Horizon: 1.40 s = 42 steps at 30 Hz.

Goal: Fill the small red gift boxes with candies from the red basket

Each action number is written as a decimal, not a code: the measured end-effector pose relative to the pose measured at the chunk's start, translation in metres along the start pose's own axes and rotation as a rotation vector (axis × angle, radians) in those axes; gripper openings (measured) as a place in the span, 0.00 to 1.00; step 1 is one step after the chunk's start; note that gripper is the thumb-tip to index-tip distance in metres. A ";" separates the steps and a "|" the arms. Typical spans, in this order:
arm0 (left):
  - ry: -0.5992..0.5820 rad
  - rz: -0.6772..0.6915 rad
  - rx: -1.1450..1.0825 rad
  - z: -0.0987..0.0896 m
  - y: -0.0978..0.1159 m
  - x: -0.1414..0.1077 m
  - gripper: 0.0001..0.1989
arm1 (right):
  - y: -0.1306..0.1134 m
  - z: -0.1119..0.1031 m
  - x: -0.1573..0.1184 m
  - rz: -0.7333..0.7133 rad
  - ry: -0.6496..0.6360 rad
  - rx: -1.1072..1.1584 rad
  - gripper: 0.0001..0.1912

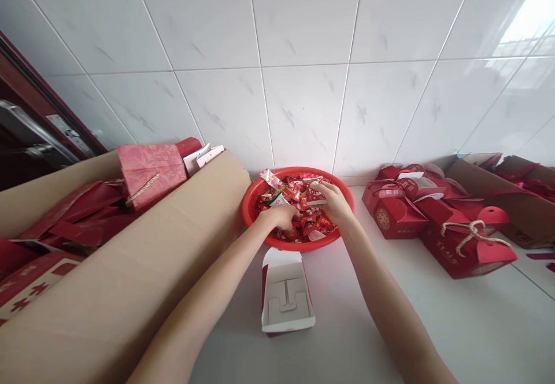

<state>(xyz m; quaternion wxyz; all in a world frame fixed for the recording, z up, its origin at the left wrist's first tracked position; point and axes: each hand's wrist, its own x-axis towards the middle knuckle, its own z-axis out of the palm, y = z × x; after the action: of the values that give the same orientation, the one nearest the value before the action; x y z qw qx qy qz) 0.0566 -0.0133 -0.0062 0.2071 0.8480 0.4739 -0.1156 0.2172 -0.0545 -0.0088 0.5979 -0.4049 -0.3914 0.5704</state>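
Note:
A round red plastic basket [248, 210] stands against the wall, filled with small wrapped candies [309, 217], mostly red. My left hand [282, 216] reaches into its left side, fingers curled down among the candies beside a white-and-green packet [278, 200]. What those fingers grip, if anything, is hidden. On the right side, my right hand [333, 200] has its thumb and fingers closed at a red-and-white candy wrapper near the far rim. Directly below the basket, an open box [287, 297] with a white inside lies on the counter, nothing in it but its folded bottom flaps.
A large cardboard carton [173, 228] at left holds red gift bags and boxes. Several closed red gift boxes [459, 236], one with a rope handle, stand at right. Behind them is another carton [515, 216] with red items. A white tiled wall [303, 106] rises behind.

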 end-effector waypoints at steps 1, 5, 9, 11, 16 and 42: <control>0.013 0.013 0.007 0.001 0.000 0.000 0.25 | 0.000 0.000 0.000 0.000 0.000 0.003 0.12; -0.018 0.006 -0.009 0.004 -0.002 -0.001 0.15 | 0.001 0.000 0.000 -0.016 0.009 0.002 0.11; 0.078 0.051 -0.176 0.000 -0.011 -0.007 0.10 | 0.001 -0.001 0.002 -0.014 0.027 -0.005 0.11; 0.242 0.047 -0.227 -0.004 -0.018 -0.010 0.17 | 0.001 -0.002 0.002 -0.007 0.029 -0.010 0.11; 0.323 -0.014 -0.174 -0.009 -0.026 -0.017 0.30 | 0.000 -0.001 0.001 -0.033 0.032 -0.007 0.11; 0.382 0.125 -0.520 -0.006 -0.016 -0.026 0.15 | 0.001 0.000 0.002 -0.052 0.075 -0.004 0.09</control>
<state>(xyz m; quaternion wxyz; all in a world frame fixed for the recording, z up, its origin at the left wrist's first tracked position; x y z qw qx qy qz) 0.0292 -0.0220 0.0055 0.3307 0.8006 0.4648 0.1834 0.2169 -0.0528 -0.0092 0.6259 -0.4168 -0.3802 0.5385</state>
